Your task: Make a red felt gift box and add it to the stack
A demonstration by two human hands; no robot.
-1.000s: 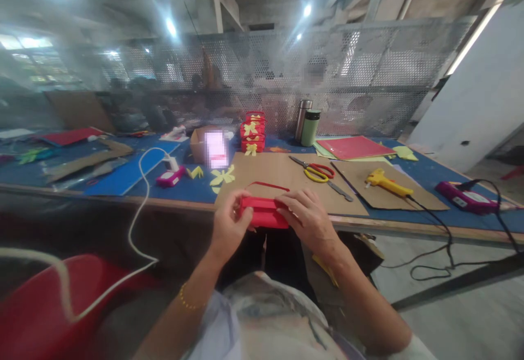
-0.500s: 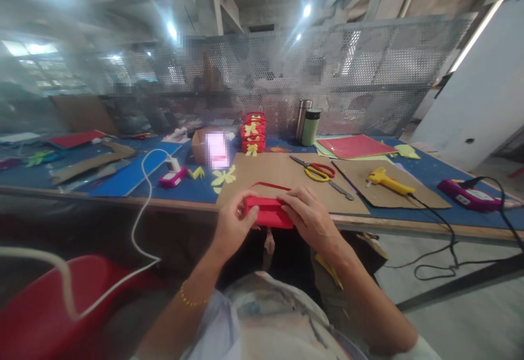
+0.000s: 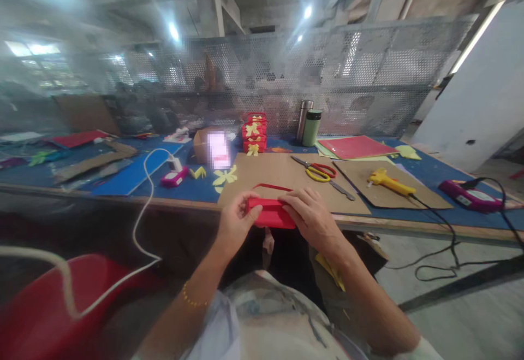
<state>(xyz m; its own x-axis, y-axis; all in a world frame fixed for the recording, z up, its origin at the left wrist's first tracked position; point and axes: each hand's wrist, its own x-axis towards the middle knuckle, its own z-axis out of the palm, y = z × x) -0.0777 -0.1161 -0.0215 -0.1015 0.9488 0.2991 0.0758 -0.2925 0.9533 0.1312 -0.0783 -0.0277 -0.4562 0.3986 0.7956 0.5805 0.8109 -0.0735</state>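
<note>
Between both hands, at the table's front edge, is a small red paper box (image 3: 273,217) with a thin red strip handle (image 3: 272,186) arching on its far side. My left hand (image 3: 239,219) grips its left end, thumb lying on the near face. On the right end, my right hand (image 3: 309,212) is closed with fingertips on the top edge. Beyond the box lies a brown cardboard sheet (image 3: 262,171). Scissors (image 3: 321,171) with red and yellow handles and a grey blade (image 3: 342,190) rest on it.
Red boxes with yellow bows (image 3: 254,133) are stacked at the back, left of a green bottle (image 3: 312,129). A yellow glue gun (image 3: 391,181) lies on cardboard at right, its black cord hanging down. Yellow paper bows (image 3: 225,176) and a purple power strip (image 3: 174,177) with white cable are at left.
The camera view has shifted very slightly. Both hands keep their hold on the red box; the near face looks a little flatter where the fold line showed before.
</note>
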